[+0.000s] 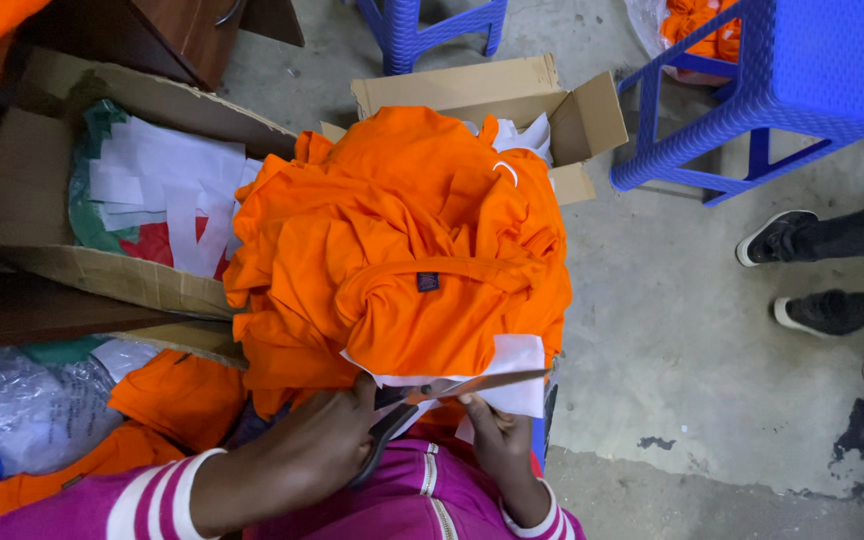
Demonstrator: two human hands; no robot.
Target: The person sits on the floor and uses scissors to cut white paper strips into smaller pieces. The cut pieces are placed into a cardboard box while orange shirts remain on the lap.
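White piece: a thin white sheet of fabric or paper lining (514, 372) sticks out from under the near edge of the orange pile, just above your lap. It looks light and limp, likely to fold or slip unless kept taut; pinch it close to the cut line.
Scissors: the scissors (432, 395) lie across the white piece, blades pointing right and partly open, dark handles toward your left side.
Left hand: your left hand (297, 455) is closed around the scissor handles, fingers through or over them; the exact grip is hidden.
Right hand: your right hand (497, 440) pinches the lower edge of the white piece, fingers narrow, right beside the blades.
Orange garments: a heap of soft orange garments (402, 240) rests against your knees, bulky, floppy, and prone to sliding.
Boxes: a cardboard box (42, 190) on your left holds white scraps; another box (512, 95) sits behind the pile.
Surroundings: a blue plastic stool (782, 80) stands at the right, near another person's shoes (777, 235) on the concrete floor (672, 340).
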